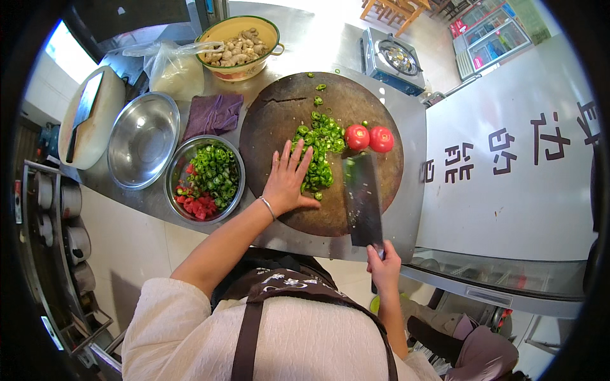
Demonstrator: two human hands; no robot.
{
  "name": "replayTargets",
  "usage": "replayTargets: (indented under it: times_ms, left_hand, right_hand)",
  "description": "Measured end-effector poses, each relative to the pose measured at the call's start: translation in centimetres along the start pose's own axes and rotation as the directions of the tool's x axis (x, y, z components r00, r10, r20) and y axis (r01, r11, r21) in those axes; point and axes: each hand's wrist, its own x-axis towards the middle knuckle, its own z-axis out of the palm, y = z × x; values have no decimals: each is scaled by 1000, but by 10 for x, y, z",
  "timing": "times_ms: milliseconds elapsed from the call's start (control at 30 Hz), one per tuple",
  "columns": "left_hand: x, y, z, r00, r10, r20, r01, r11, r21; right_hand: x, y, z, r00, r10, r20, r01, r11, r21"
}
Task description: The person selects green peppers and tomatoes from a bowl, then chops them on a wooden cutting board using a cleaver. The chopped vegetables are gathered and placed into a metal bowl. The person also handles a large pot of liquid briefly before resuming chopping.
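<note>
Sliced green chili peppers point(324, 135) are heaped across the middle of a round wooden chopping board point(281, 114). My left hand point(289, 183) lies at the near left side of the heap, fingers spread and touching the slices. In my right hand point(384, 266) is the handle of a cleaver point(364, 200). Its dark, wide blade is over the board's right side, with small bits stuck on it. Two red tomatoes, one left point(357, 137) and one right point(381, 139), sit side by side beyond the blade. A few loose pepper rings trail towards the board's far edge.
Left of the board, a steel bowl point(242, 164) holds cut peppers and tomato pieces. Another steel bowl point(143, 140), a purple cloth point(212, 116), a yellow basin point(271, 31) of ginger and a plastic bag point(174, 71) stand nearby. A knife point(86, 107) rests on a white board point(102, 119). A portable gas stove point(393, 62) is far right.
</note>
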Motion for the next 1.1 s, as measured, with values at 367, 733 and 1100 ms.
replayTargets:
  times_ms: [367,733,1100]
  left_hand:
    - [31,-4,21,985,78,-151,-95,989,-111]
    - [23,44,34,805,-344,-483,93,878,-470]
    - [-35,-8,-57,406,-561,-722,243,827,-506]
  right_hand:
    - [-2,26,64,903,327,279,-429,651,626]
    - [-12,-18,98,958,105,267,-235,824,516]
    - [-28,-107,114,860,-81,503,-54,967,249]
